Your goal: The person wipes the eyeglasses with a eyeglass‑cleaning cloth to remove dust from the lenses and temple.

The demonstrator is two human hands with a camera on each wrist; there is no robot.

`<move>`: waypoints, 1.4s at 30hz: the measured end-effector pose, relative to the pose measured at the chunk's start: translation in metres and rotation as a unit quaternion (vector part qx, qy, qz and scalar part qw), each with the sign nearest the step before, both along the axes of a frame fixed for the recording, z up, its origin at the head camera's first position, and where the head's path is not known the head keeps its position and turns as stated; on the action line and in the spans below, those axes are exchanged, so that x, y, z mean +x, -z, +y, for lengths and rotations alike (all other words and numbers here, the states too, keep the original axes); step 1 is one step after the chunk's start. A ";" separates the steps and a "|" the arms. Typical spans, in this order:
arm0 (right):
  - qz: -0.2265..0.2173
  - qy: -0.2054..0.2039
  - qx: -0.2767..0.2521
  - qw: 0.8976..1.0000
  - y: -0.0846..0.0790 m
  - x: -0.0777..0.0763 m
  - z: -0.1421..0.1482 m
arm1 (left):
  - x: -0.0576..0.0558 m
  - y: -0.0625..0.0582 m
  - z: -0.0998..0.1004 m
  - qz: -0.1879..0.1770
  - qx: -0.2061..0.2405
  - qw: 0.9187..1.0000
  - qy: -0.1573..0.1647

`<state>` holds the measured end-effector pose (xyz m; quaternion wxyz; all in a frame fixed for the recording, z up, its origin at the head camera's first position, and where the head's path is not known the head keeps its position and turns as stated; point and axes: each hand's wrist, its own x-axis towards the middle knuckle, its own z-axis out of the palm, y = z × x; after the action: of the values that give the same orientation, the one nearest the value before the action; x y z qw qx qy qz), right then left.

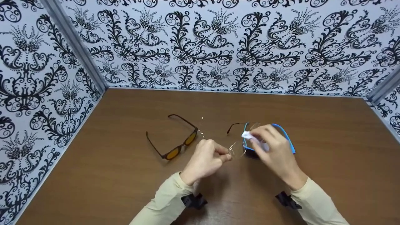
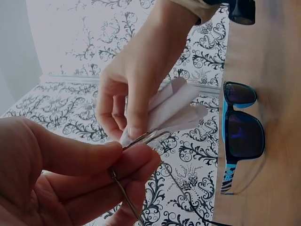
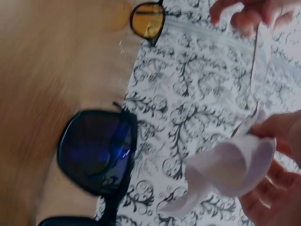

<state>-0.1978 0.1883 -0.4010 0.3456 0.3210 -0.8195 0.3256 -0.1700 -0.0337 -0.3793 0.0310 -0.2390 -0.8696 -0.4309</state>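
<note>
In the head view my left hand (image 1: 207, 158) pinches thin metal-framed eyeglasses (image 1: 232, 149) between thumb and fingers, above the table. Facing it, my right hand (image 1: 276, 151) holds a white cloth (image 1: 247, 135). The left wrist view shows the cloth (image 2: 176, 106) bunched against the eyeglasses' lens, partly covering it. From the right wrist, the cloth (image 3: 218, 169) hangs in loose folds below the thumb and fingers, and a clear lens (image 3: 261, 61) reaches up to the left hand. How the cloth lies on the far side of the lens is hidden.
Blue-and-black sunglasses (image 1: 289, 140) lie on the table behind the right hand, partly covered by it. Left of the hands, dark-framed sunglasses with orange lenses (image 1: 172, 154) rest with temples spread. Small bright specks (image 1: 202, 118) show nearby. Patterned walls (image 1: 200, 47) border the brown table (image 1: 125, 187).
</note>
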 end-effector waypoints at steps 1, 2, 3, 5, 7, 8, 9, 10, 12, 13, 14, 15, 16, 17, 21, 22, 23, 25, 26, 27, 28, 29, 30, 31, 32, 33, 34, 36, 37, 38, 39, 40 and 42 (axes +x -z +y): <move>-0.005 -0.012 0.005 1.000 0.000 0.001 0.000 | -0.001 0.000 -0.001 0.002 0.004 1.000 -0.001; -0.009 -0.021 0.008 1.000 0.000 0.001 0.000 | -0.001 0.000 -0.001 0.000 0.006 1.000 -0.003; -0.011 -0.022 0.011 1.000 0.001 0.000 0.001 | -0.001 0.000 -0.002 0.000 0.008 1.000 -0.002; -0.022 -0.010 0.015 1.000 0.002 -0.002 0.005 | -0.001 0.000 -0.002 0.001 0.005 1.000 -0.001; -0.029 0.017 0.012 0.999 0.002 -0.006 0.010 | -0.001 0.000 -0.002 0.004 0.002 1.000 0.002; -0.031 0.034 0.009 0.999 0.003 -0.008 0.013 | 0.000 -0.001 -0.002 0.004 -0.001 1.000 0.003; -0.034 0.052 0.005 0.998 0.003 -0.009 0.015 | 0.000 -0.001 -0.002 0.004 -0.003 1.000 0.005; -0.040 0.068 0.000 0.997 0.003 -0.011 0.018 | 0.000 -0.001 -0.002 0.004 -0.005 1.000 0.006; -0.048 0.094 -0.014 0.994 0.002 -0.012 0.020 | 0.001 -0.002 -0.001 0.003 -0.010 1.000 0.008; -0.050 0.103 -0.019 0.993 0.002 -0.013 0.020 | 0.002 -0.002 -0.001 0.002 -0.012 1.000 0.009; -0.051 0.106 -0.026 0.993 0.001 -0.013 0.020 | 0.003 -0.002 -0.001 0.000 -0.015 1.000 0.010; -0.050 0.106 -0.030 0.993 0.001 -0.012 0.018 | 0.003 -0.002 -0.001 -0.001 -0.017 1.000 0.011; -0.047 0.104 -0.032 0.993 0.000 -0.011 0.017 | 0.004 -0.003 -0.001 -0.001 -0.019 1.000 0.011; -0.041 0.097 -0.034 0.994 0.000 -0.010 0.015 | 0.004 -0.003 -0.001 -0.001 -0.021 1.000 0.011; -0.008 0.048 -0.021 0.999 -0.001 -0.004 0.004 | 0.004 -0.002 0.000 0.008 -0.019 1.000 0.009; -0.001 0.033 -0.016 0.999 -0.001 -0.003 0.002 | 0.003 -0.002 -0.001 0.013 -0.016 1.000 0.008; 0.004 0.019 -0.011 1.000 -0.001 -0.002 0.001 | 0.003 -0.002 -0.001 0.015 -0.013 1.000 0.008; 0.010 0.001 -0.001 1.000 -0.001 -0.002 0.001 | 0.001 -0.002 -0.003 0.021 -0.006 1.000 0.007; 0.011 -0.004 -0.001 1.000 -0.001 -0.002 0.002 | 0.000 -0.002 -0.004 0.024 -0.004 1.000 0.006; 0.008 -0.006 -0.004 1.000 -0.002 -0.003 0.004 | -0.001 -0.003 -0.005 0.025 -0.001 1.000 0.005; 0.003 -0.005 -0.006 1.000 -0.003 -0.003 0.006 | -0.001 -0.003 -0.007 0.025 0.004 1.000 0.005; 0.000 -0.004 -0.012 1.000 -0.004 -0.004 0.008 | -0.002 -0.004 -0.008 0.025 0.009 1.000 0.005; -0.003 -0.001 -0.020 1.000 -0.005 -0.005 0.011 | -0.003 -0.005 -0.010 0.025 0.016 1.000 0.003; -0.006 -0.001 -0.031 1.000 -0.007 -0.005 0.012 | -0.005 -0.006 -0.012 0.024 0.024 0.999 0.001; -0.008 -0.001 -0.042 0.999 -0.008 -0.005 0.013 | -0.006 -0.007 -0.014 0.023 0.035 0.999 -0.001; -0.011 -0.001 -0.053 0.999 -0.010 -0.005 0.014 | -0.007 -0.008 -0.016 0.021 0.050 0.999 -0.004; -0.012 -0.004 -0.064 0.998 -0.011 -0.005 0.014 | -0.008 -0.010 -0.018 0.019 0.063 0.998 -0.011; -0.014 -0.012 -0.080 0.997 -0.011 -0.004 0.012 | -0.010 -0.012 -0.021 0.011 0.093 0.995 -0.026; -0.017 -0.017 -0.086 0.996 -0.011 -0.003 0.011 | -0.010 -0.013 -0.022 0.007 0.106 0.994 -0.032; -0.021 -0.021 -0.091 0.995 -0.010 -0.002 0.009 | -0.010 -0.014 -0.023 0.002 0.117 0.992 -0.038; -0.028 -0.027 -0.096 0.995 -0.009 -0.001 0.006 | -0.011 -0.015 -0.024 -0.003 0.127 0.991 -0.043; -0.036 -0.033 -0.100 0.994 -0.007 0.000 0.004 | -0.011 -0.015 -0.024 -0.008 0.135 0.990 -0.045; -0.051 -0.045 -0.108 0.992 -0.005 0.001 -0.002 | -0.011 -0.015 -0.023 -0.015 0.149 0.988 -0.040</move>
<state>-0.1967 0.1864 -0.3965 0.3214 0.3013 -0.7805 0.4435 -0.1807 -0.0570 -0.3642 0.0702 -0.1898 -0.8049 -0.5579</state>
